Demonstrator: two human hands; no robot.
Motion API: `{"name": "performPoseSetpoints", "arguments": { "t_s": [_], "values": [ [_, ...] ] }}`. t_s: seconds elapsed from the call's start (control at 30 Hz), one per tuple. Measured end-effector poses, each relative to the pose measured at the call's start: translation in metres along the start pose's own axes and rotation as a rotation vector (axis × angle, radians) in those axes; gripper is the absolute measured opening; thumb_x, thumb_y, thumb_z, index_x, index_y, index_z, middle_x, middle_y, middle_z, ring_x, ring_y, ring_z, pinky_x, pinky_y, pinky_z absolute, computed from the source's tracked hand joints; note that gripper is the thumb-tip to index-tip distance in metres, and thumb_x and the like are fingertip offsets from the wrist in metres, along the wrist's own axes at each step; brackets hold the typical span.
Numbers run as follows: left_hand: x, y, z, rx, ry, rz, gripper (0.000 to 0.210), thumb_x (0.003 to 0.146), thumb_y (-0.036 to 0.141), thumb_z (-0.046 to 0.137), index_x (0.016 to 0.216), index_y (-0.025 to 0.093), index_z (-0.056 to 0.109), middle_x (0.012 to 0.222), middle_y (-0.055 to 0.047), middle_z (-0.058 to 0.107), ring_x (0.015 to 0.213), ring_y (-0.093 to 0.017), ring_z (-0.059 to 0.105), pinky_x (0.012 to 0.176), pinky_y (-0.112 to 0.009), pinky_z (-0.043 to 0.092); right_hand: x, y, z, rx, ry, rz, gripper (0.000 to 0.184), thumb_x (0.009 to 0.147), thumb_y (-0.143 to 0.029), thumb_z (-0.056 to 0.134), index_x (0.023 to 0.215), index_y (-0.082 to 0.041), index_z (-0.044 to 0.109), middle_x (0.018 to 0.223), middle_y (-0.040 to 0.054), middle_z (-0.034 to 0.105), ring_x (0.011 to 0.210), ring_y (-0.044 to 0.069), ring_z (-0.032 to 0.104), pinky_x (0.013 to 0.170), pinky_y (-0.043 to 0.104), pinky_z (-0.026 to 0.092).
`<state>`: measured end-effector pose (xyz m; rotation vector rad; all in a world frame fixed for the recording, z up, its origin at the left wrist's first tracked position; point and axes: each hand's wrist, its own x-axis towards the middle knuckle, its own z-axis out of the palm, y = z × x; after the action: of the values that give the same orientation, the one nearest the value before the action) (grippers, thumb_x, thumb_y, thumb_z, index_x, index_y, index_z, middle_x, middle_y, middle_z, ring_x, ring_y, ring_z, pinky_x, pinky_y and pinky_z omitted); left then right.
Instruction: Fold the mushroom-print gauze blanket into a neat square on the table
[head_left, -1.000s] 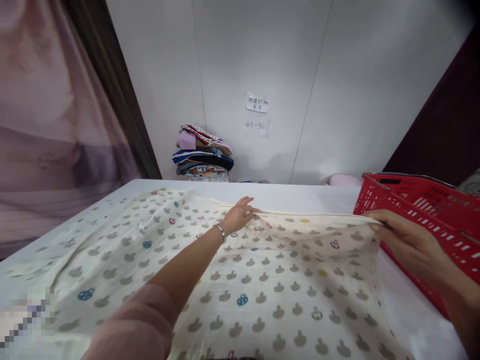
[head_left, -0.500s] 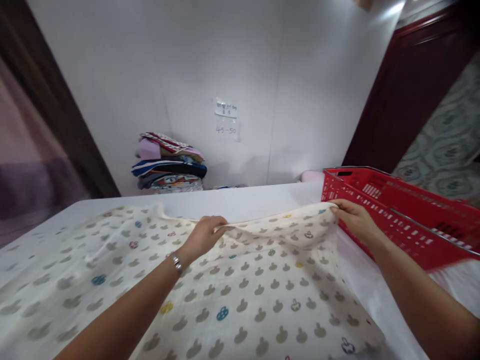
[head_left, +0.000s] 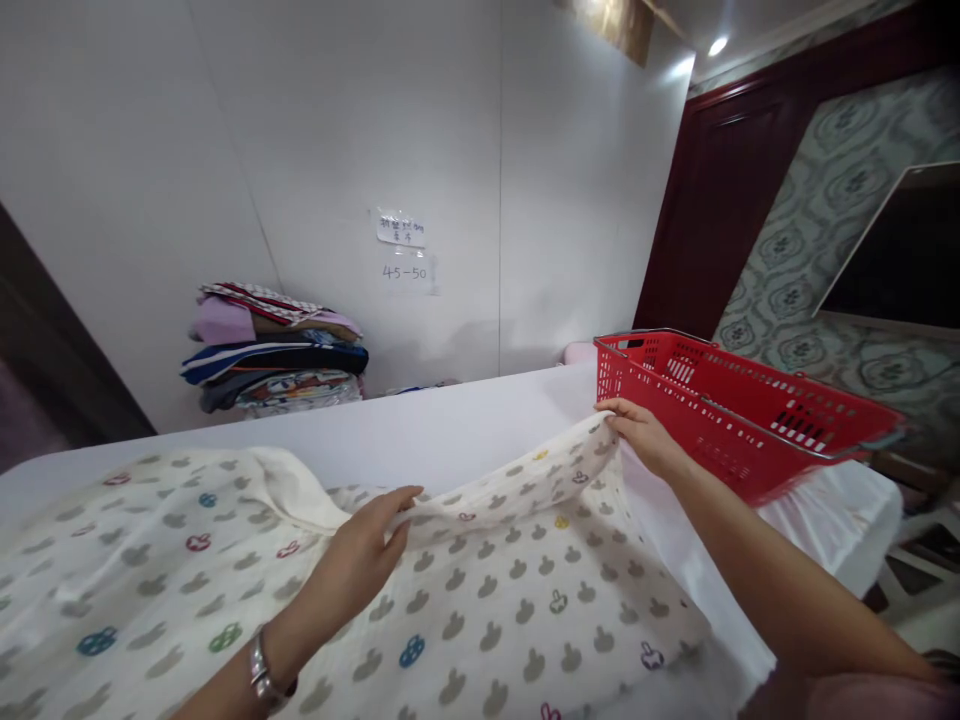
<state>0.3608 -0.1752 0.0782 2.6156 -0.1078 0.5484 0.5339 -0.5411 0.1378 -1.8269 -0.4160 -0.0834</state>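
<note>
A white muslin cloth [head_left: 491, 600] printed with grey apple-like shapes and a few coloured mushrooms lies spread toward me. Its far edge is lifted between my hands, and a curved, bound edge shows to the left. My right hand [head_left: 641, 435] pinches the raised corner beside the basket. Along the same edge, my left hand [head_left: 364, 550], with a silver bracelet at the wrist, has the fabric loosely between thumb and fingers. The cloth's near end runs out of view.
A red plastic basket [head_left: 675, 400] with metal handles stands on the white-covered table [head_left: 480, 425] at right. Folded textiles [head_left: 277, 345] are stacked against the back wall at left. Paper labels [head_left: 401, 228] hang on that wall. A dark screen [head_left: 907, 250] is at far right.
The view has turned to the right, showing more of the basket and the screen. My left hand has come lower, and the cloth's edge now slopes up toward my right hand.
</note>
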Motion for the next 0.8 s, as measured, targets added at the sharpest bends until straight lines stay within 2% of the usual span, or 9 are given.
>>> {"name": "performPoseSetpoints", "arguments": {
  "t_s": [0.13, 0.33, 0.47, 0.6, 0.7, 0.8],
  "values": [
    [0.005, -0.001, 0.001, 0.113, -0.001, 0.045, 0.036, 0.080, 0.020, 0.039, 0.109, 0.022, 0.060, 0.110, -0.005, 0.066, 0.099, -0.022, 0.062, 0.084, -0.033, 0.050, -0.002, -0.001, 0.002, -0.089, 0.003, -0.055, 0.018, 0.074, -0.026, 0.054, 0.086, -0.022, 0.066, 0.080, -0.0022, 0.066, 0.075, 0.016, 0.057, 0.068, 0.024, 0.044],
    [0.018, 0.005, 0.003, 0.224, -0.068, -0.072, 0.029, 0.080, 0.013, 0.039, 0.094, 0.016, 0.064, 0.093, -0.009, 0.067, 0.088, -0.023, 0.062, 0.080, -0.035, 0.046, 0.002, 0.011, 0.000, -0.093, 0.144, -0.052, 0.016, 0.069, -0.030, 0.053, 0.077, -0.021, 0.063, 0.069, -0.0022, 0.061, 0.065, 0.014, 0.052, 0.059, 0.024, 0.039],
    [0.024, 0.014, 0.001, 0.031, -0.048, -0.112, 0.027, 0.086, 0.018, 0.037, 0.096, 0.018, 0.062, 0.091, -0.006, 0.068, 0.083, -0.020, 0.062, 0.074, -0.029, 0.045, 0.019, 0.023, -0.013, -0.115, 0.223, -0.010, 0.013, 0.070, -0.031, 0.051, 0.075, -0.022, 0.060, 0.065, 0.0006, 0.058, 0.061, 0.016, 0.050, 0.055, 0.027, 0.037],
    [0.030, 0.032, -0.006, -0.150, -0.092, -0.008, 0.028, 0.091, 0.026, 0.035, 0.102, 0.022, 0.060, 0.099, -0.003, 0.066, 0.088, -0.018, 0.061, 0.074, -0.027, 0.045, 0.040, 0.034, -0.023, -0.305, 0.299, -0.031, 0.011, 0.071, -0.029, 0.049, 0.070, -0.023, 0.058, 0.066, 0.0038, 0.058, 0.066, 0.021, 0.053, 0.060, 0.033, 0.040],
    [0.030, 0.044, -0.004, -0.098, -0.125, 0.049, 0.028, 0.091, 0.022, 0.034, 0.103, 0.021, 0.060, 0.101, -0.004, 0.065, 0.092, -0.018, 0.060, 0.078, -0.028, 0.045, 0.039, 0.033, -0.006, -0.463, 0.231, -0.181, 0.015, 0.070, -0.022, 0.047, 0.071, -0.025, 0.061, 0.079, 0.0056, 0.064, 0.081, 0.024, 0.057, 0.074, 0.038, 0.042],
    [0.024, 0.054, 0.006, 0.041, -0.177, 0.066, 0.027, 0.087, 0.016, 0.037, 0.099, 0.019, 0.061, 0.097, -0.005, 0.066, 0.091, -0.019, 0.061, 0.079, -0.030, 0.046, 0.014, 0.023, 0.039, -0.423, -0.024, -0.275, 0.026, 0.070, -0.018, 0.045, 0.084, -0.024, 0.067, 0.092, 0.0056, 0.067, 0.085, 0.022, 0.059, 0.075, 0.033, 0.045]
  ]
}}
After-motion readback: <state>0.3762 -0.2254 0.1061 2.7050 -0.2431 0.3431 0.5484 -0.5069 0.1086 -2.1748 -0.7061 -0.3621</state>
